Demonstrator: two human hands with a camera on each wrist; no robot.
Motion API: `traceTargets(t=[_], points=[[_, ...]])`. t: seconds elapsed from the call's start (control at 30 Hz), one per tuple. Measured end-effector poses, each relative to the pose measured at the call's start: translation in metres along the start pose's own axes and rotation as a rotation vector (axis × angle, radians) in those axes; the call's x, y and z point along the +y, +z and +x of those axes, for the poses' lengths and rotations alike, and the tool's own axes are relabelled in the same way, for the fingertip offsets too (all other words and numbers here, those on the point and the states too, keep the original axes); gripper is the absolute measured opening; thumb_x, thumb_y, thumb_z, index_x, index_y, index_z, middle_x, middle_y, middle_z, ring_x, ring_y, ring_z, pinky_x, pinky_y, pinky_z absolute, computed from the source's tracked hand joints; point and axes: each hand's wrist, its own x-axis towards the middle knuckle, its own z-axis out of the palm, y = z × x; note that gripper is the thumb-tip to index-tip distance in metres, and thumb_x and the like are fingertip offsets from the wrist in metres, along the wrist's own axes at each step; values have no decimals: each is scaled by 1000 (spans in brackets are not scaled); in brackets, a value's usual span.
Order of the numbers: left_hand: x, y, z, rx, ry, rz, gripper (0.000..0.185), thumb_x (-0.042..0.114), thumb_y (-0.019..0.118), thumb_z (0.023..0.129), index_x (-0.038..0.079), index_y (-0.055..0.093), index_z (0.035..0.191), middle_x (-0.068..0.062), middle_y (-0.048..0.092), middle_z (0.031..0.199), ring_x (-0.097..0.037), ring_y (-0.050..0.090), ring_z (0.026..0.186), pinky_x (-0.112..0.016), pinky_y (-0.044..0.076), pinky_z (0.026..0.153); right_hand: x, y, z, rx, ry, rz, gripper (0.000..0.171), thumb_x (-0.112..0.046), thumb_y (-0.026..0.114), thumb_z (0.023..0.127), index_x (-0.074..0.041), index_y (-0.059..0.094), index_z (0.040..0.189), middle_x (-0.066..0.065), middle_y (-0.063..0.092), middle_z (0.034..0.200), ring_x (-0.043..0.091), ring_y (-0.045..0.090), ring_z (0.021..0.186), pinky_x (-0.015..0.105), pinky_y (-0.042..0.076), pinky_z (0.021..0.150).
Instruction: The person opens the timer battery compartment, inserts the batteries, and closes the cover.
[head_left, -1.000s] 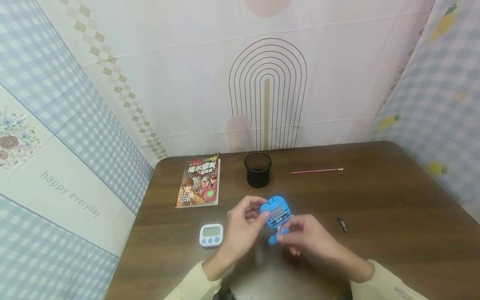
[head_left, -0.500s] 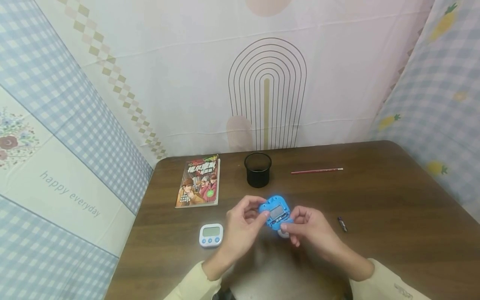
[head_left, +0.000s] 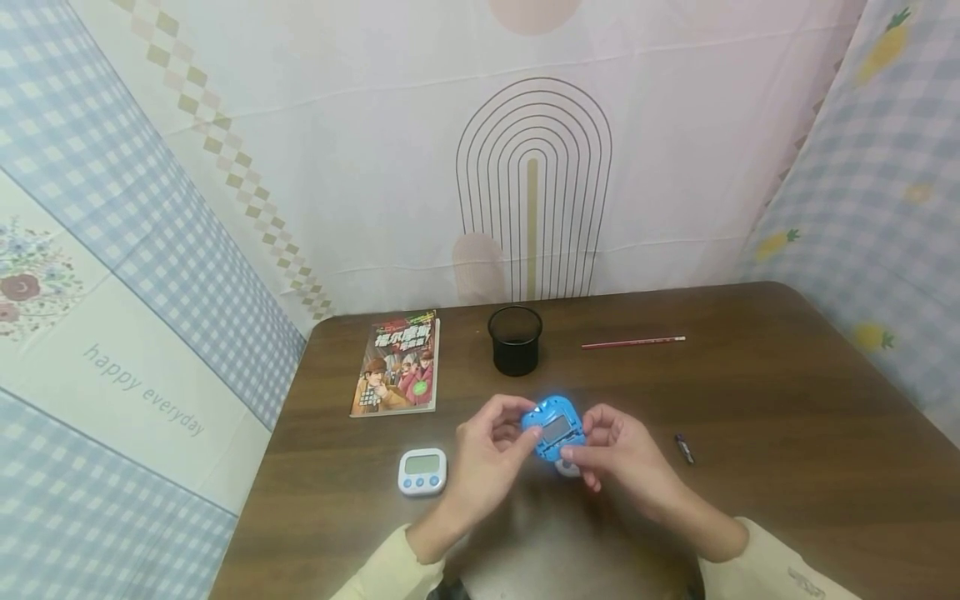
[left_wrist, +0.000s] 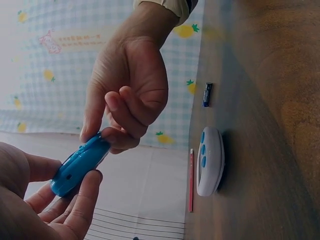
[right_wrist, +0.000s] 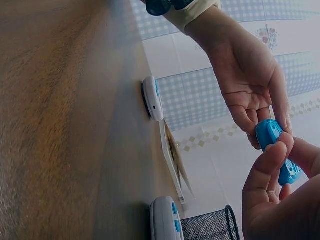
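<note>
Blue plastic fills the middle of my view: a small blue timer (head_left: 553, 428) held above the brown surface (head_left: 787, 417), my left hand (head_left: 487, 454) gripping its left edge with curled fingers (left_wrist: 80, 197) and my right hand (head_left: 618, 454) pinching its right edge. Just under my right hand I see a white timer (head_left: 567, 468) lying on the surface, and another white timer (head_left: 422, 472) sits to the left. Farther back I see a book (head_left: 397, 363), a black mesh cup (head_left: 514, 340) and a red pencil (head_left: 633, 342), with a small battery (head_left: 684, 448) to the right.

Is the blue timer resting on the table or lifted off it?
Lifted: both hands, left hand and right hand, pinch the blue timer above the table.
</note>
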Motion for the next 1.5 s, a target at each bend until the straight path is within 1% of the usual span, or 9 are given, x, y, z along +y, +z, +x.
traceTargets(t=[0.17, 0.33, 0.5, 0.7, 0.87, 0.97, 1.2, 1.33, 1.5], points=[[-1, 0, 0, -5, -2, 6, 24, 15, 76, 99, 14, 70, 122, -6, 77, 112, -16, 73, 91, -26, 64, 80, 0, 1, 0, 27, 14, -10, 35, -14, 80, 95, -4, 51, 109, 8, 71, 79, 14, 61, 58, 26, 56, 56], [-2, 0, 0, -4, -8, 19, 25, 14, 77, 98, 15, 71, 122, -3, 77, 111, -14, 73, 92, -27, 64, 81, -1, 2, 0, 56, 25, -39, 39, -14, 82, 93, -3, 49, 113, 7, 69, 83, 16, 60, 59, 28, 56, 56], [-2, 0, 0, -11, -12, 16, 25, 14, 77, 98, 16, 71, 122, -2, 76, 111, -13, 74, 92, -27, 64, 81, -1, 3, 0, 64, 35, -68, 46, -15, 83, 92, -1, 49, 119, 11, 70, 89, 18, 59, 61, 29, 56, 55], [-2, 0, -1, -16, 2, 16, 25, 13, 77, 98, 15, 70, 122, -3, 76, 111, -13, 73, 91, -27, 64, 80, -1, 4, 0, 71, 46, -112, 52, -18, 83, 93, 3, 49, 125, 12, 69, 91, 19, 59, 64, 29, 56, 57], [-1, 0, 0, -16, 2, 22, 25, 15, 77, 98, 16, 70, 122, -1, 76, 110, -13, 73, 91, -27, 64, 81, 0, 3, 1, 42, 26, -113, 53, -19, 81, 95, 7, 49, 129, 12, 70, 92, 17, 60, 63, 30, 57, 59], [-1, 0, 0, -14, 5, 23, 24, 15, 77, 99, 16, 71, 122, -2, 76, 110, -13, 73, 92, -27, 64, 81, 1, 3, 2, 6, -4, -103, 50, -18, 78, 97, 10, 51, 130, 18, 71, 96, 16, 62, 63, 30, 59, 60], [-2, 0, 1, -7, 5, 20, 24, 14, 77, 98, 15, 70, 122, -3, 77, 111, -14, 74, 92, -27, 64, 81, 5, 5, 2, -48, -60, -95, 43, -17, 73, 101, 8, 53, 129, 32, 68, 101, 19, 68, 69, 34, 64, 67], [-3, 0, 1, -4, 12, 22, 24, 15, 77, 99, 14, 71, 122, -5, 77, 111, -14, 73, 92, -26, 64, 81, 5, 5, 2, -58, -78, -81, 48, -17, 71, 103, 12, 48, 133, 32, 67, 103, 20, 71, 73, 34, 65, 71], [-2, 0, 1, -7, 5, 19, 25, 15, 76, 99, 15, 70, 123, -2, 77, 113, -14, 73, 94, -27, 64, 84, 4, 5, 0, -42, -71, -95, 50, -18, 71, 103, 12, 48, 135, 26, 70, 103, 20, 70, 74, 31, 64, 75]])
